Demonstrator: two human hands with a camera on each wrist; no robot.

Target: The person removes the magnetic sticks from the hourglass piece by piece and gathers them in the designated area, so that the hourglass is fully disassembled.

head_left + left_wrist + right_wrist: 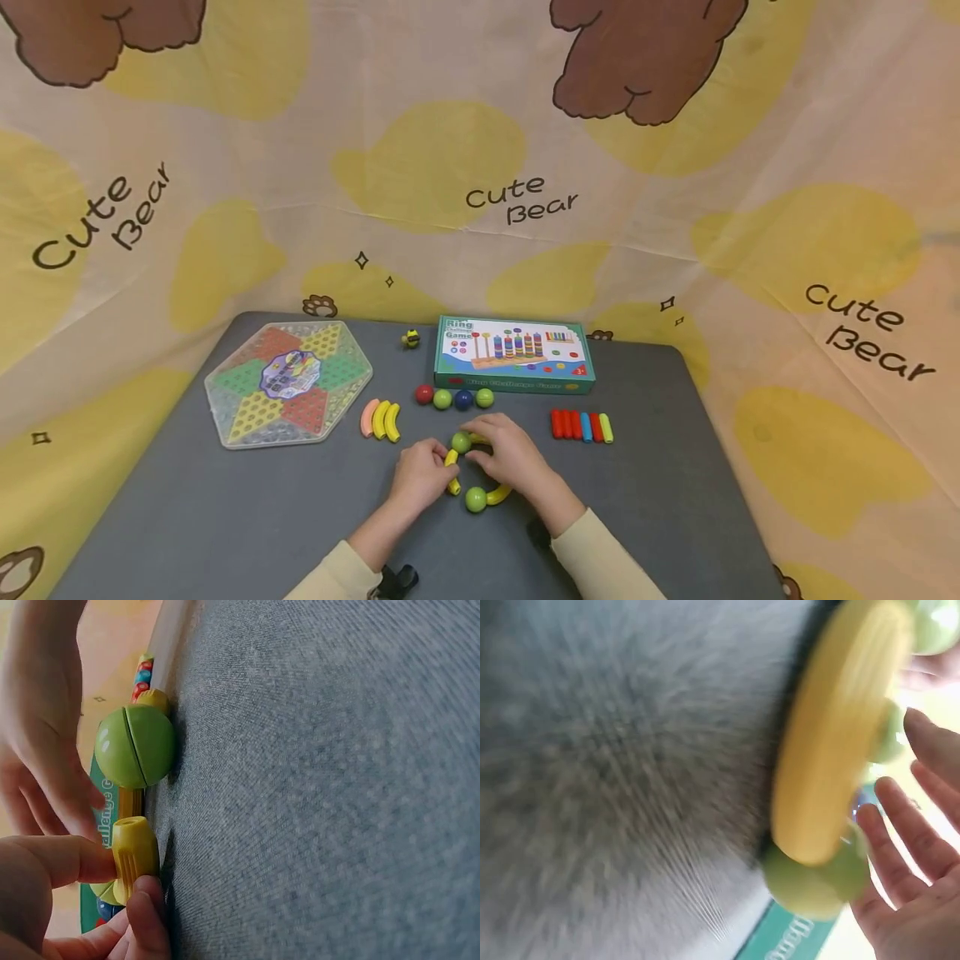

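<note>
My left hand [425, 475] pinches a curved yellow rod [135, 851] between thumb and fingers, its hollow end showing. The rod's far end meets a green ball [461, 442]. Fingers loosely spread, my right hand [516, 454] hovers over a partial ring of balls and rods. In the right wrist view its fingers [907, 844] hold nothing; a large curved yellow rod [840, 735] lies beside them, joined to a green ball [817, 881]. Nearest me on the ring is another green ball [476, 499], with a yellow rod [498, 495] at its right. My right hand hides part of the ring.
Behind the hands stand a row of balls [464, 400] and a green game box [514, 354]. Curved rods [381, 420] lie left, short coloured rods [581, 426] right. A hexagonal board [292, 383] and a small bee figure [410, 338] sit farther back on the grey table [262, 517].
</note>
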